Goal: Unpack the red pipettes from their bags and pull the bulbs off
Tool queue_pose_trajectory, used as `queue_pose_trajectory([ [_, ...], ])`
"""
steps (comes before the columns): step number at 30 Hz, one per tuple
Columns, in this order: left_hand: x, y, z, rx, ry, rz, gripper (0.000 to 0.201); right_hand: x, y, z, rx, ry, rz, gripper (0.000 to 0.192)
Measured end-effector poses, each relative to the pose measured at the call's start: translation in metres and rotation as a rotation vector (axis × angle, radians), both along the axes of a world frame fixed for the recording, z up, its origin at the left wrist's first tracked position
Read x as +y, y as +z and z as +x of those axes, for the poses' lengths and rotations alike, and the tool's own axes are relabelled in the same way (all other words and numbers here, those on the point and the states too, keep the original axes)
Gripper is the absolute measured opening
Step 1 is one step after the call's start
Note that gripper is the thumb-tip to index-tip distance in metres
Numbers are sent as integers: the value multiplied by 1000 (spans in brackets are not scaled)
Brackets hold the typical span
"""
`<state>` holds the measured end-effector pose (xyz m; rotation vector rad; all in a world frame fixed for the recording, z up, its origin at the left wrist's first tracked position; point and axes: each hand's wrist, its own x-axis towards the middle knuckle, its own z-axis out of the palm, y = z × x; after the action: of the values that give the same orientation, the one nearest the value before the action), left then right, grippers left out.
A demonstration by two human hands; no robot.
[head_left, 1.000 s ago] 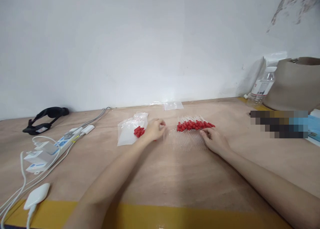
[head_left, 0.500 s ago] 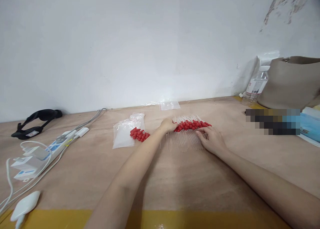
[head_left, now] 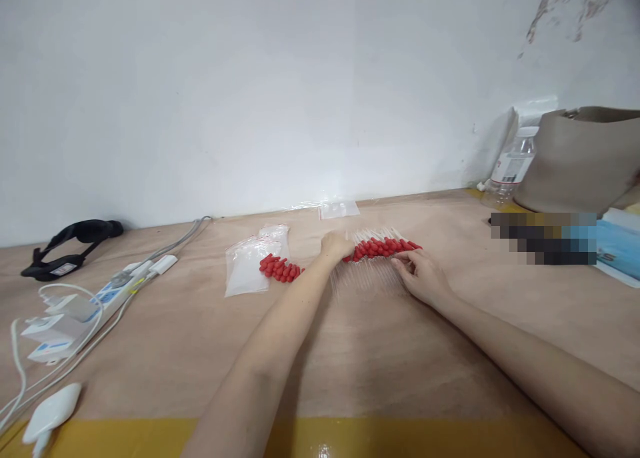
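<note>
A row of thin clear droppers with red bulbs (head_left: 383,247) lies on the table between my two hands, several pale tips fanning out behind the bulbs and clear stems in front. My left hand (head_left: 336,246) is closed at the row's left end; its fingertips are mostly hidden, so what it holds is unclear. At the right end, my right hand (head_left: 424,277) has thumb and fingers curled around the edge of the row. A smaller group of red bulbs (head_left: 280,269) lies left of my left forearm, partly covered by it.
Clear zip bags (head_left: 247,271) lie beside the smaller group, and another small bag (head_left: 340,209) is near the wall. A power strip (head_left: 107,293) with cables and a black strap (head_left: 75,245) are at left. A plastic bottle (head_left: 515,165) and grey bag (head_left: 575,158) stand at right.
My left hand has shifted slightly left and up, its fingers more tucked in. My right hand stays at the row's right end. The view has tilted a little.
</note>
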<state>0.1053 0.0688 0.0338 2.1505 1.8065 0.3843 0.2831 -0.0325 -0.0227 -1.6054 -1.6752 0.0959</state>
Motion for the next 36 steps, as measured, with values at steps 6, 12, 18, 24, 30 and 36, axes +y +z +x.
queue_pose_trajectory([
  [6, -1, 4, 0, 65, 18, 43, 24, 2, -2, 1, 25, 30, -4, 32],
  [12, 1, 5, 3, 97, -7, -22, 16, 4, -4, 2, 45, 51, 11, 32],
  [18, -1, 6, 1, 99, 9, -52, 13, 3, -5, 3, 58, 51, -2, 32],
  [24, -5, 4, 4, 75, 38, 2, 26, 3, -6, 3, 32, 43, 1, 31],
  [30, -7, 1, 3, 55, 112, 63, 37, 4, -5, 3, 39, 42, 3, 31],
  [36, -6, -4, 0, 85, 81, 81, 27, 4, -6, 3, 31, 51, 14, 30],
])
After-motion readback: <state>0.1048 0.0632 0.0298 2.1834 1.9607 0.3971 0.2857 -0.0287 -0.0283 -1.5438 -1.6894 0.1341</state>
